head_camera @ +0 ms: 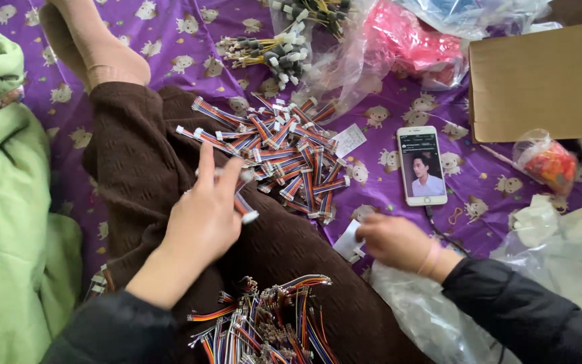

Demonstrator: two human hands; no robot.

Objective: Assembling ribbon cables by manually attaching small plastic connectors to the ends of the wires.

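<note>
The bedsheet [399, 108] is purple with small cream animal figures. The wire bundles [291, 155] are striped orange, blue, red and white; the blanket [8, 202] is light green, the trouser leg [142, 155] dark brown.

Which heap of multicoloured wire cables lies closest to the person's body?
The tangled heap of loose-ended cables on the lap, at the picture's bottom edge; the other pile, with white connectors, lies farther out, beyond the left hand.

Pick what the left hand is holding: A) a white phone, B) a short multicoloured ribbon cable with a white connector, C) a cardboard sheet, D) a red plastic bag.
B: the left hand grips a short multicoloured ribbon cable with a white connector at its end, over the brown-clad leg; the white phone lies apart on the purple sheet.
</note>
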